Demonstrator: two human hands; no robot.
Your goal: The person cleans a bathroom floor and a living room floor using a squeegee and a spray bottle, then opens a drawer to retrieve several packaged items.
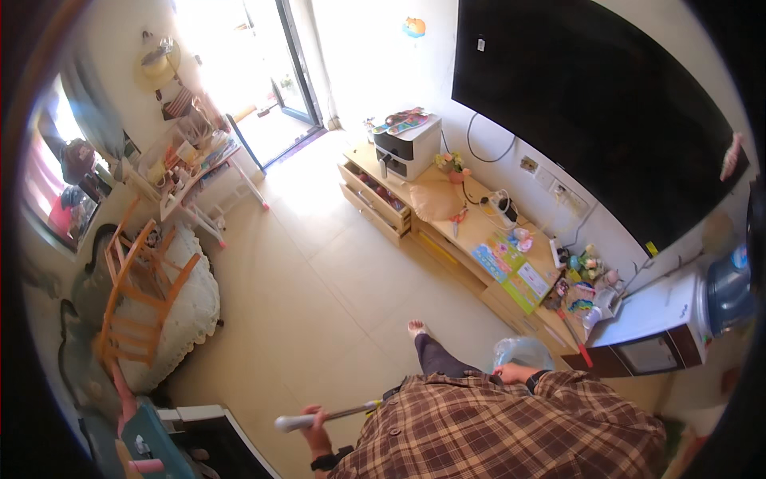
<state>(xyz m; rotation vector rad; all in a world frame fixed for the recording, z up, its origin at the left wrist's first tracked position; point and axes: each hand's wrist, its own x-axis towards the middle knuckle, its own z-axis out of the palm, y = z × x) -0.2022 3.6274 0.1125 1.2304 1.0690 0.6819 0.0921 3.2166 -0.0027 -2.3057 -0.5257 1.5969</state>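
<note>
My left hand (316, 432) is wrapped round a pole at the lower middle. The pole has a thick whitish grip (292, 422) at its left end and a metal shaft (351, 411) with a yellow-green part further along. My checked shirt hides its far end, so the kind of tool does not show. On the right, my right hand (515, 373) has its fingers closed at the near edge of a pale blue, see-through plastic bag (527, 351). Whether a bin stands inside the bag, I cannot tell. One bare foot (416, 327) shows ahead of me on the tiles.
A long wooden TV cabinet (471, 231) with open drawers (375, 195) runs along the right, carrying an air fryer (408, 152) and booklets. A wooden chair (148, 291) lies on a lace-covered table (203, 279) at left. The glass door (295, 64) stands open beyond the tiled floor (295, 255).
</note>
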